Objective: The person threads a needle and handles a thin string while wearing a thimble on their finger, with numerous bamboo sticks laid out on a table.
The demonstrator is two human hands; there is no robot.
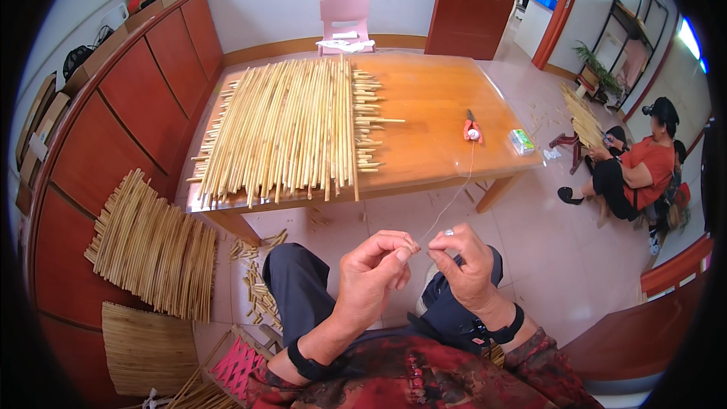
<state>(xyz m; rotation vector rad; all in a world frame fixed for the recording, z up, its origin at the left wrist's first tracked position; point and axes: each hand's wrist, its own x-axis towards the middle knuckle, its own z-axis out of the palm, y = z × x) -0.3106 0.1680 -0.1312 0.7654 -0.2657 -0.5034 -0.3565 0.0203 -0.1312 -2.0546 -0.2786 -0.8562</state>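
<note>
My left hand (pixel 375 276) is closed in a pinch on a thin pale thread (pixel 447 206) above my lap. My right hand (pixel 466 273) is pinched on the same thread, just right of the left; a metal band shows on one finger. Whether a needle is between the fingertips is too small to tell. The thread runs up to a small white spool (pixel 473 134) lying on red-handled pliers or scissors (pixel 469 123) on the wooden table (pixel 424 91). Thick layers of cut straw-coloured sticks (pixel 284 125) cover the table's left part; a small green-and-white packet (pixel 521 142) lies near its right corner.
Stick mats (pixel 151 250) lean by red cabinets (pixel 151 68) on my left; stick offcuts (pixel 261 295) lie on the floor. A pink chair (pixel 344 19) stands behind the table. At right a seated person in red (pixel 644 170) works on sticks; another sits behind them.
</note>
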